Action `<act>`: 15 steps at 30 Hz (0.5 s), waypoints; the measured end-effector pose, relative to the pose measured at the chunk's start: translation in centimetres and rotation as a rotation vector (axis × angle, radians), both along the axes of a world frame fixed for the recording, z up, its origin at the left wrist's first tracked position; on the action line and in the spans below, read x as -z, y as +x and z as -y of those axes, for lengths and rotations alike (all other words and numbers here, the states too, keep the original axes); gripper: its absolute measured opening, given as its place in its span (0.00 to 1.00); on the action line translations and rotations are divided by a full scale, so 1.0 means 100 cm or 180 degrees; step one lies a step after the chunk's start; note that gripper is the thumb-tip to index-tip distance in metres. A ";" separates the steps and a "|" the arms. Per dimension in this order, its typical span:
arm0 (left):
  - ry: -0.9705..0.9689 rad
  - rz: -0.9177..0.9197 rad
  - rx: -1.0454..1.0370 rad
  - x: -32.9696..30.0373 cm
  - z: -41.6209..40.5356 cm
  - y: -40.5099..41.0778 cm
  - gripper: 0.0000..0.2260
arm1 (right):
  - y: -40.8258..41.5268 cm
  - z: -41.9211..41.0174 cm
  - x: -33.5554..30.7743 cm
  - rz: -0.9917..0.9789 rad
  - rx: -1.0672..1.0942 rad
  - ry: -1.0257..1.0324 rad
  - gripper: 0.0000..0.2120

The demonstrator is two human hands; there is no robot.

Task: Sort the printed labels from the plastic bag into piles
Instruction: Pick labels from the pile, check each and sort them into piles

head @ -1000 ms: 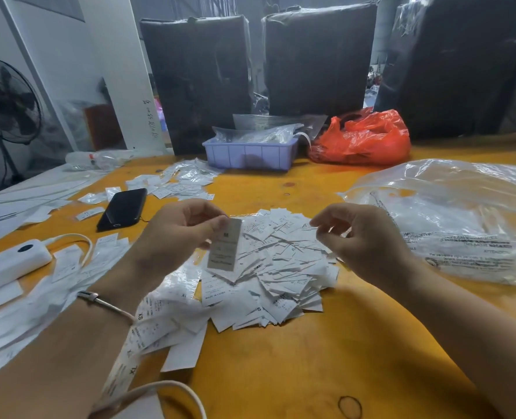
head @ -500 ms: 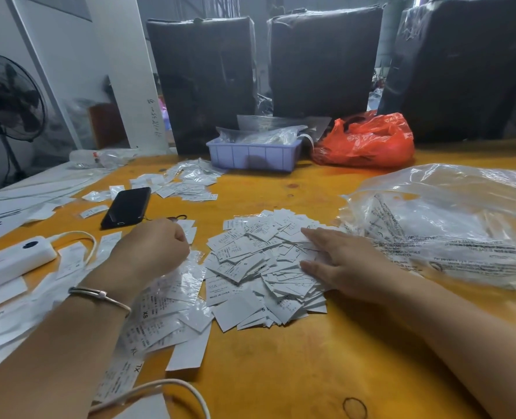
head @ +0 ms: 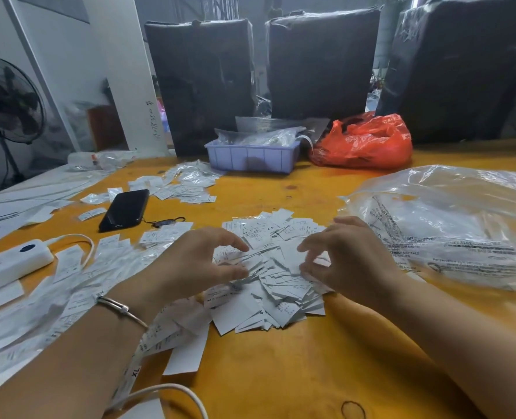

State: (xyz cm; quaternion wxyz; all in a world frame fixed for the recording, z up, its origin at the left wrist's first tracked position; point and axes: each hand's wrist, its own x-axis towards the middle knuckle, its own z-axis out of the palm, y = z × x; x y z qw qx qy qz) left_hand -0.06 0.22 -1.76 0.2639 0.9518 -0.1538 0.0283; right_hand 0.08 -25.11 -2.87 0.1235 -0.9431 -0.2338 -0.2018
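Observation:
A loose heap of white printed labels (head: 268, 291) lies in the middle of the yellow table (head: 296, 373). My left hand (head: 196, 264) is over the heap's left side, thumb and curved fingers apart, tips at the labels. My right hand (head: 350, 255) is over the right side, fingers curved down onto the heap; I see no label lifted in either hand. The clear plastic bag (head: 450, 225) with black print lies to the right. A spread pile of labels (head: 78, 285) lies under my left forearm, and another pile (head: 184, 182) lies farther back.
A black phone (head: 125, 210) and a white power bank (head: 12, 261) with a cable (head: 172, 391) lie at left. At the table's back stand a blue tray (head: 250, 158) and a red bag (head: 365, 143), with black wrapped bundles (head: 320, 62) behind. A fan (head: 6, 101) stands far left.
My left hand held one label up, set it down on the left pile, and has come back to the middle heap. My right hand lay flat on the heap and now has curved fingers.

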 end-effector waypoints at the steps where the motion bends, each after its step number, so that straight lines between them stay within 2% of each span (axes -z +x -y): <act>1: -0.0015 0.0015 0.0005 0.000 0.001 0.000 0.13 | 0.000 -0.001 0.000 0.0033 -0.0001 0.0052 0.18; 3: -0.0037 0.0078 0.0009 0.001 0.002 -0.001 0.13 | 0.000 -0.003 0.001 -0.0171 -0.0044 0.0056 0.24; 6: -0.0147 0.0159 0.0086 0.000 0.003 -0.002 0.12 | 0.003 -0.002 0.001 -0.0617 -0.0213 0.0006 0.23; 10: -0.0183 0.0251 0.0110 -0.001 0.005 -0.005 0.10 | 0.002 0.004 -0.002 -0.0907 -0.0337 -0.0050 0.29; 15: -0.0169 0.0244 0.0088 0.000 0.007 -0.005 0.09 | 0.000 0.002 0.000 -0.0740 -0.0409 0.0252 0.15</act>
